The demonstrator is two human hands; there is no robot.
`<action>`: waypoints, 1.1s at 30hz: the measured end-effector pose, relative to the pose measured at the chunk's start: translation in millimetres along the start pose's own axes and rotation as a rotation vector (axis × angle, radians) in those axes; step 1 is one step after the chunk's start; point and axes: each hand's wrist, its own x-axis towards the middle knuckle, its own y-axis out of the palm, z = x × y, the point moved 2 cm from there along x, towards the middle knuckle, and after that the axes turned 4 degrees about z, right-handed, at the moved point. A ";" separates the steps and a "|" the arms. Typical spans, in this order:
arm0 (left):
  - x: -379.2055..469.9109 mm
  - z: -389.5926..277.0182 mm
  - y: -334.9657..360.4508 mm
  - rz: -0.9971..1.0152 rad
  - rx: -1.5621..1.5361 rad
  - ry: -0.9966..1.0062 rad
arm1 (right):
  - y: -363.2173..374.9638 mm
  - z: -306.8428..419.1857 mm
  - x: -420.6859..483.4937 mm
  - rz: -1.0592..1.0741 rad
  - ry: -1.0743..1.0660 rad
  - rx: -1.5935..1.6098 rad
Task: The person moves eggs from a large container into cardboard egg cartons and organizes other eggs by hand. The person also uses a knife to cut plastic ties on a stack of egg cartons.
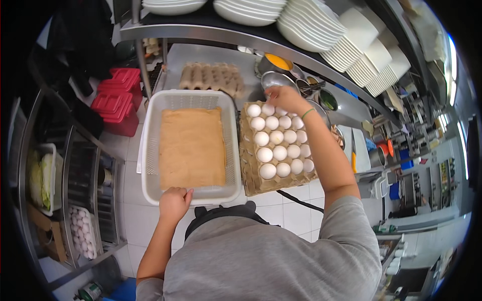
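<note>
A white perforated plastic basket [230, 188] lies in front of me, lined with brown paper or cardboard [192, 146]. My left hand [174, 203] grips its near rim, thumb on top. To the right, several rows of white eggs [279, 153] sit in a stack of pulp egg trays [249, 165]. Over the far end of these eggs is my right hand [284, 98], fingers pointing down and to the left. Its palm side is hidden, so I cannot tell whether it holds an egg. Just beyond it stands a metal bowl [276, 78].
Another pulp egg tray [211, 77] lies behind the basket. A pot of orange-yellow liquid [278, 62] stands at the back. A knife with an orange handle [353, 158] rests on a white board [362, 145]. Stacked white plates [308, 26] fill the shelf overhead.
</note>
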 end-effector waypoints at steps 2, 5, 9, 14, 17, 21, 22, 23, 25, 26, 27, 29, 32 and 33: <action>29.2 -13.4 -5.2 0.295 -0.159 -0.182 | 12.4 -5.3 -14.8 0.049 -0.007 -0.076; 102.6 -56.5 -12.3 0.097 -0.163 0.176 | 19.3 -2.4 -17.3 -0.017 -0.084 -0.322; 222.8 -124.0 -2.0 0.020 -0.603 0.611 | 11.7 1.8 1.2 0.112 -0.240 -0.422; 290.3 -140.0 18.8 0.340 -0.248 0.258 | 2.6 -32.7 1.7 0.127 -0.177 0.176; 301.6 -138.9 21.1 0.380 -0.132 0.290 | -5.0 -57.6 -2.3 0.054 -0.120 0.654; 308.1 -154.1 18.8 0.438 -0.092 0.283 | -18.9 -65.3 -14.9 0.043 -0.167 1.589; 307.9 -159.7 19.6 0.435 -0.098 0.275 | -16.4 -69.0 -13.9 0.110 -0.150 1.292; 307.7 -162.3 19.4 0.434 -0.103 0.269 | -13.6 -72.1 -13.3 0.170 -0.132 0.995; 311.3 -135.1 21.3 0.420 -0.110 0.278 | -15.0 -17.6 -27.9 0.231 -0.169 0.178; 314.6 -127.1 20.8 0.443 -0.344 0.159 | -10.3 -2.9 -36.7 0.168 -0.295 -0.063; 315.1 -120.0 18.9 0.469 -0.578 0.035 | -4.2 2.4 -39.2 0.161 -0.291 -0.055; 314.6 -102.4 12.5 0.503 -0.761 -0.043 | 10.1 13.6 -38.6 0.214 -0.221 -0.455; 309.0 -61.0 5.6 0.442 -1.389 -0.223 | 6.8 26.7 -42.6 0.193 -0.179 -0.506; 305.1 -39.5 4.6 0.452 -1.396 -0.225 | 6.5 25.7 -45.1 0.184 -0.188 -0.523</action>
